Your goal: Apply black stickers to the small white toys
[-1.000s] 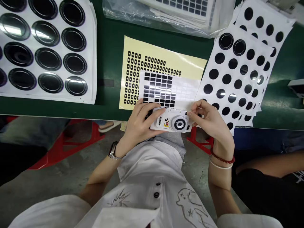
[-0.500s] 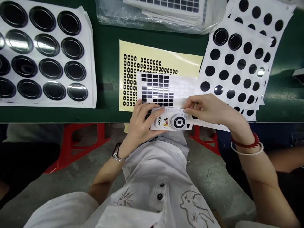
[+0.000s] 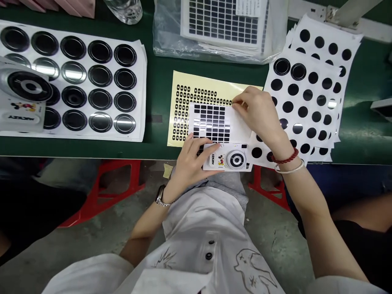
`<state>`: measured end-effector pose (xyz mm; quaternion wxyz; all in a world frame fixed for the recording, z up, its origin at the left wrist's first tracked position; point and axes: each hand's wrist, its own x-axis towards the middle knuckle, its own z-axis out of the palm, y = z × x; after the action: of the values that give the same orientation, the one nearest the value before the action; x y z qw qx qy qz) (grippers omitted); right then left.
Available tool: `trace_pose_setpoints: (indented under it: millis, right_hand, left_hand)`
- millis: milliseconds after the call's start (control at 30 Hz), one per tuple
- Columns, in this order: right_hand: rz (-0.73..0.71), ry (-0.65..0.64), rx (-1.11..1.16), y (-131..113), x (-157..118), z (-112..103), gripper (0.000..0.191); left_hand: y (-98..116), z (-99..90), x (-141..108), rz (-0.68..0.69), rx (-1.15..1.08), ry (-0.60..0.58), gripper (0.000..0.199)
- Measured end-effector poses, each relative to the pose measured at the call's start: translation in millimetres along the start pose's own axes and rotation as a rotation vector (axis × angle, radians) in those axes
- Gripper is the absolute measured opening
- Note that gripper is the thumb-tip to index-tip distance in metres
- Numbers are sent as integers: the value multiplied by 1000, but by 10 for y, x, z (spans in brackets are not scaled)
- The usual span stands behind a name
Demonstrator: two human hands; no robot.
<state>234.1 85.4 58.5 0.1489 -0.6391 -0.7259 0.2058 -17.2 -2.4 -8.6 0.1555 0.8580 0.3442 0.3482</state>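
Note:
A white toy camera (image 3: 222,162) with a Mickey print lies at the table's front edge, its round lens face up and a black rectangle at its upper right corner. My left hand (image 3: 190,161) grips its left end. Under and behind it is a white sheet of black rectangles (image 3: 241,121), over a yellow sheet of small black stickers (image 3: 183,79). My right hand (image 3: 255,112) is over the upper right of the white sheet, thumb and forefinger pinched at the yellow sheet's stickers; what they hold, if anything, is too small to make out.
At the left, a sheet of large black discs (image 3: 139,92) lies partly under another Mickey camera (image 3: 21,98). Sheets of black dots (image 3: 306,106) overlap at the right. A plastic bag of sheets (image 3: 171,36) and a clear cup (image 3: 127,10) are at the back. People sit on both sides.
My right hand has moved from the camera up to the stickers behind it. A black rectangle now shows on the camera's upper right corner. The view has shifted, bringing in the second camera and cup.

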Motion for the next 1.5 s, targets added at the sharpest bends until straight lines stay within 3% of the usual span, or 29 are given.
trace_pose_setpoints:
  millis: [200, 567, 800, 967, 1267, 1500]
  right_hand:
    - [-21, -68, -44, 53, 98, -54, 10]
    - [-40, -40, -138, 32, 25, -1, 11]
    - [19, -25, -177, -38, 2, -17, 8]
    - [88, 29, -215, -22, -114, -17, 16]
    - [180, 117, 138, 15, -352, -56, 13]
    - [203, -177, 703, -126, -594, -283, 33]
  left_hand:
    - [-5, 11, 14, 40, 21, 25, 66]
    - [-20, 32, -14, 21, -21, 12, 68]
    - [-10, 25, 5, 57, 16, 44, 65]
    - [-16, 36, 3, 54, -3, 45, 66]
    - [-11, 38, -4, 45, -34, 48, 65]
    - [-5, 15, 15, 51, 3, 41, 60]
